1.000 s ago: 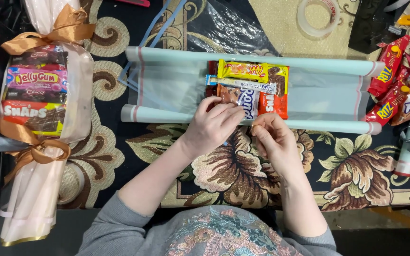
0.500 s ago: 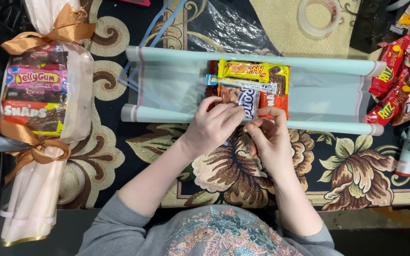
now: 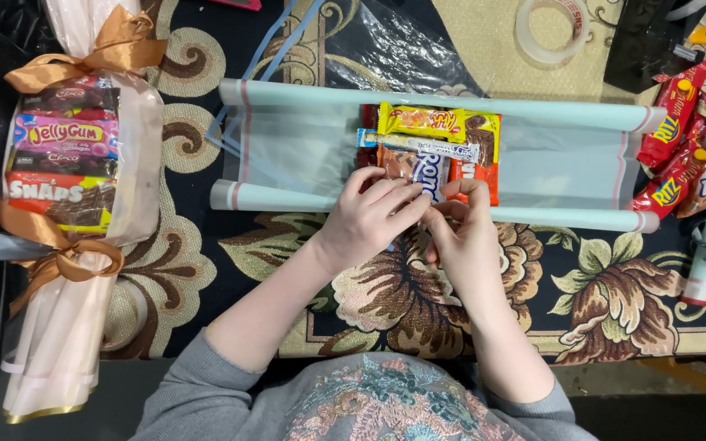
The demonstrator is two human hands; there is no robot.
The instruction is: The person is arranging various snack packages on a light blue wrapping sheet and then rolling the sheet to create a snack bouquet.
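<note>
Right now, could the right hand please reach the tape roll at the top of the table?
Probably yes. The right hand is busy at the snack bars, but beyond them only the pale wrap sheet and bare cloth lie before the tape roll; nothing tall blocks it.

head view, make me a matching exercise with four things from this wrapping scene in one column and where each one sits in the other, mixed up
Things:
1. tape roll
2. finished bundle tied with orange ribbon
3. stack of snack bars
4. red snack packs

Places:
A. far left of the picture, lying lengthways
B. middle of the pale blue sheet, just above the left hand and right hand
C. top right, on the beige part of the cloth
D. right edge, past the end of the pale blue sheet

Pairs: 1-C, 2-A, 3-B, 4-D
</note>
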